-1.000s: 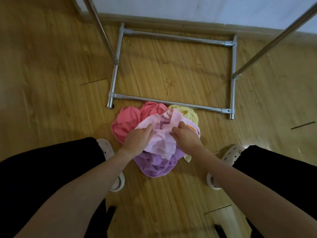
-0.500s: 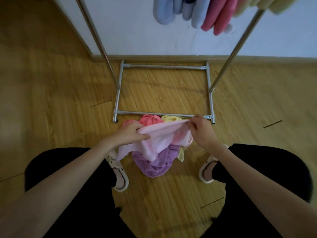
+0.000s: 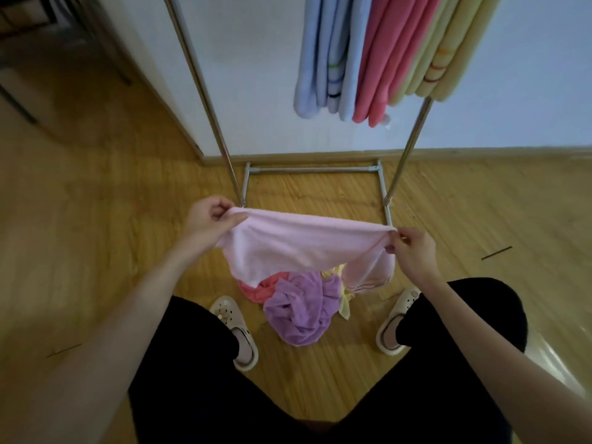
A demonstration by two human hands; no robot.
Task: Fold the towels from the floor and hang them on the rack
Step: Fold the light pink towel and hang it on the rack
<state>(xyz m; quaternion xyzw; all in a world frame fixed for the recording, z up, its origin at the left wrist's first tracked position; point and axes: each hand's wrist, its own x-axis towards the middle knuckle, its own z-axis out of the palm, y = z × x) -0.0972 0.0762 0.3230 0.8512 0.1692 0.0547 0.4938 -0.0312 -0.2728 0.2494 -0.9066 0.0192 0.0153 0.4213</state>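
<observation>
A pale pink towel [image 3: 301,248] hangs stretched between my hands above the floor. My left hand [image 3: 209,219] pinches its left top corner and my right hand [image 3: 413,251] pinches its right top corner. Below it on the wooden floor lies a heap with a purple towel [image 3: 301,312], a coral pink towel [image 3: 259,288] and a bit of a yellow towel [image 3: 344,304], partly hidden by the held towel. The metal rack [image 3: 205,100] stands ahead against the wall. Folded blue towels [image 3: 330,59], pink towels [image 3: 384,59] and yellow towels [image 3: 448,49] hang from it.
My feet in cream clogs [image 3: 235,331] stand on either side of the heap. The rack's base frame [image 3: 310,170] lies on the floor just past the heap. A white wall corner [image 3: 166,91] juts out at the left, with dark furniture legs [image 3: 19,100] beyond it.
The pink towel has come up off the heap and is now pulled wide between both hands. My view has tilted upward, bringing the hung towels into sight.
</observation>
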